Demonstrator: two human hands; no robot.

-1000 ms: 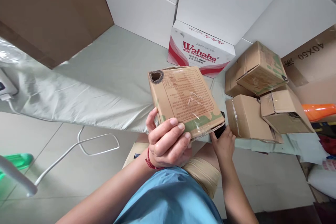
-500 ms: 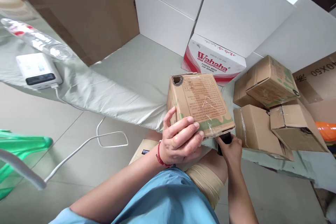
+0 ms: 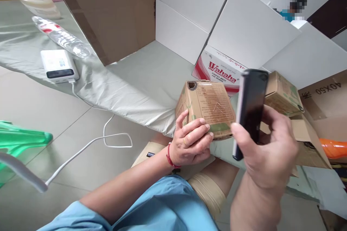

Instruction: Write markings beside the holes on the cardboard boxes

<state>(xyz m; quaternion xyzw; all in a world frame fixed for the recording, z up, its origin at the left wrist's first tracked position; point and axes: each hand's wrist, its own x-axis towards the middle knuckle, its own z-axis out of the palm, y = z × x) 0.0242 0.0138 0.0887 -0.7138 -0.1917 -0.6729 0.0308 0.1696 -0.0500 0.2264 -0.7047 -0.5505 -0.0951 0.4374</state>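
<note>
A small brown cardboard box (image 3: 214, 103) with printed text, a green band and a dark hole at one top corner sits tilted at the cloth's front edge. My left hand (image 3: 193, 140) is closed around its near lower corner, fingers curled over the printed face. Higher and nearer the camera, my right hand (image 3: 271, 151) grips a dark smartphone (image 3: 252, 108) by its sides, upright, screen edge-on. The phone covers part of a red and white Wahaha carton (image 3: 221, 68) behind the box.
More small cardboard boxes (image 3: 284, 94) and an orange item (image 3: 334, 148) are at the right. On the cloth-covered table (image 3: 130, 86) at left lie a power bank (image 3: 58, 65) with a cable and a plastic bottle (image 3: 65, 38). A large brown board (image 3: 114, 11) stands behind.
My right hand has come up from beside the box's lower edge to the front of the camera, holding the phone. My left hand stays on the box. The view has shifted slightly.
</note>
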